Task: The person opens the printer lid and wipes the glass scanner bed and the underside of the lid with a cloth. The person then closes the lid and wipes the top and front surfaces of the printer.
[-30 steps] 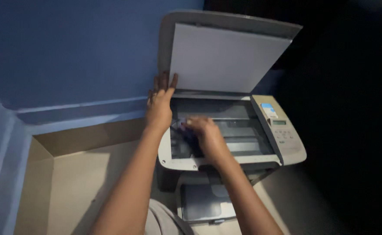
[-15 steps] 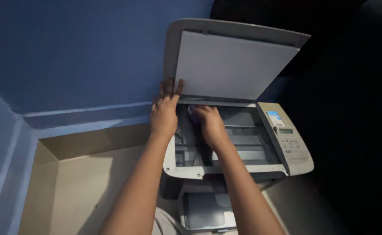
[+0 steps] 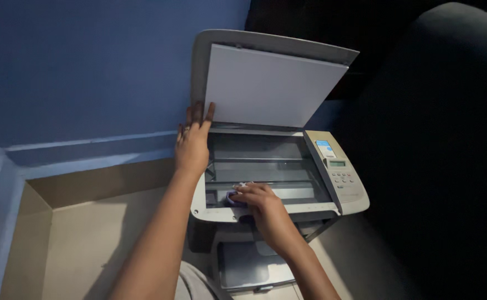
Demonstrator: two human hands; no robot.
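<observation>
Since half a second ago the right hand [image 3: 257,199] has slid toward the scanner's near edge, its fingers pressing a small purple cloth [image 3: 234,198] on the scanner glass [image 3: 265,161]. Beyond it, the left hand [image 3: 192,145] lies flat, open, touching the raised lid [image 3: 271,83].

scanner glass [image 3: 265,158] showing glossy, reflecting | lid underside [image 3: 268,86] looking matt white, smooth | printer body [image 3: 343,186] appearing grey plastic | purple cloth [image 3: 233,198] looking soft | wall [image 3: 88,61] showing matt blue paint
</observation>
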